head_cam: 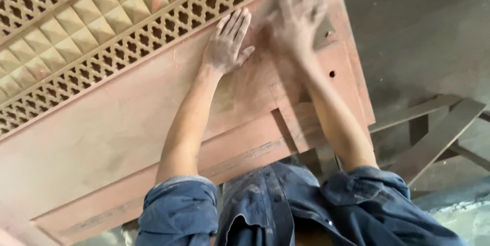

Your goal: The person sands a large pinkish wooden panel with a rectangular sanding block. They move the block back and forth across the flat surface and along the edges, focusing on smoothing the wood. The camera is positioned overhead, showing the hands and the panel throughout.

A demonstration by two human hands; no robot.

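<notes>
A large reddish-brown wooden panel (117, 123) with dusty flat boards fills most of the view. My left hand (227, 41) lies flat on its surface, fingers together, palm down. My right hand (298, 18) is blurred with motion just to the right, fingers spread, pressed on or just above the same board near the panel's upper right corner. Both hands and forearms are coated in pale dust. Neither hand holds anything that I can see.
A carved band of small pyramids (102, 13) between two lattice strips (153, 39) runs across the panel's upper left. Two small holes (332, 74) mark the right frame. Dark wooden slats (434, 133) lie on the grey floor at right. My blue sleeves (178, 210) fill the bottom.
</notes>
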